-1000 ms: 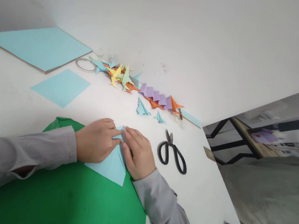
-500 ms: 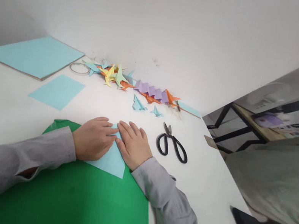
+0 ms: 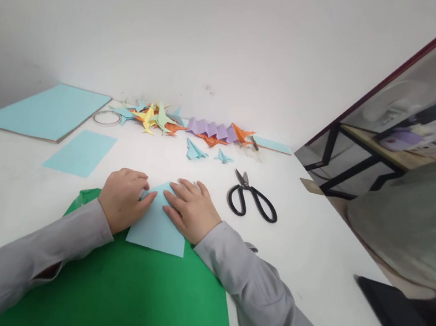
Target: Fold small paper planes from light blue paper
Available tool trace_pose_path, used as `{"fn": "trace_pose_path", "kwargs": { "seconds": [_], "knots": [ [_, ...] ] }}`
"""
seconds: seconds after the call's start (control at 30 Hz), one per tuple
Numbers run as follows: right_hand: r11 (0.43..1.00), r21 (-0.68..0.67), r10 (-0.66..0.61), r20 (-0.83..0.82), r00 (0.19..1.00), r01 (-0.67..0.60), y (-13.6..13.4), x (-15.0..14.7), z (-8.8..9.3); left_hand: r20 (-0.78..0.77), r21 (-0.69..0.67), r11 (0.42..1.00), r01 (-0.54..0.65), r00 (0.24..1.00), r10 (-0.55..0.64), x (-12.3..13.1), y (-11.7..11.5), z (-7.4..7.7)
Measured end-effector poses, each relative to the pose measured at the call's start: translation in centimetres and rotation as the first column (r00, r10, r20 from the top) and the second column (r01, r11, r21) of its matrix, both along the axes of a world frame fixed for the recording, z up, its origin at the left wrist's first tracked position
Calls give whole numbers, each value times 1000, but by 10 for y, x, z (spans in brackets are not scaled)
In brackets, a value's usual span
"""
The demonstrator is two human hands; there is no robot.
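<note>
A light blue sheet of paper, its top folded toward a point, lies on a green sheet. At its upper left edge is my left hand, its fingers curled and its thumb against the edge, pinching the paper. My right hand rests flat on the paper's right side, fingers stretched out and slightly spread. It covers part of the right edge. To the right of that hand lie black-handled scissors, blades slightly apart, pointing away from me.
Folded paper figures and a purple pleated strip lie along the wall. Two small blue folded pieces sit before them. Blue sheets, a larger stack and a tape roll are at the left.
My left hand has shifted left, from the middle of the blue paper to its left edge, uncovering more of the sheet. My right hand stays on the paper. The camera view has tilted slightly.
</note>
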State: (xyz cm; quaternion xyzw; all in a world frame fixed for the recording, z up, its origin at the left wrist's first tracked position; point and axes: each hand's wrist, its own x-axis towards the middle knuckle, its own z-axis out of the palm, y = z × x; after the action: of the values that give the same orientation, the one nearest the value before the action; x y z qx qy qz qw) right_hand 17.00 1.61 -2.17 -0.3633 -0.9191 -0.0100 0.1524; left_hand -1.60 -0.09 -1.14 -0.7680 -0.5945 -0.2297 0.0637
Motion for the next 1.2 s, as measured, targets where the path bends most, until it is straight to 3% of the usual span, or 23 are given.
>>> {"fn": "trace_pose_path", "kwargs": {
  "seconds": [0.3, 0.47, 0.7, 1.2],
  "knots": [
    [997, 65, 46, -61, 997, -41, 2, 0, -3, 67, 85, 991, 99, 992, -105, 3, -3, -6],
    [999, 32, 39, -48, 998, -38, 2, 0, -1, 75, 140, 936, 324, 939, -336, 8, -9, -6],
    [999, -17, 44, -41, 998, -45, 1, 0, 1, 124, 45, 891, 452, 882, -454, 8, -14, 1],
    [994, -87, -62, -27, 998, 59, 4, 0, 0, 11, -185, 874, 450, 890, -456, 5, -12, -7]
  ]
}}
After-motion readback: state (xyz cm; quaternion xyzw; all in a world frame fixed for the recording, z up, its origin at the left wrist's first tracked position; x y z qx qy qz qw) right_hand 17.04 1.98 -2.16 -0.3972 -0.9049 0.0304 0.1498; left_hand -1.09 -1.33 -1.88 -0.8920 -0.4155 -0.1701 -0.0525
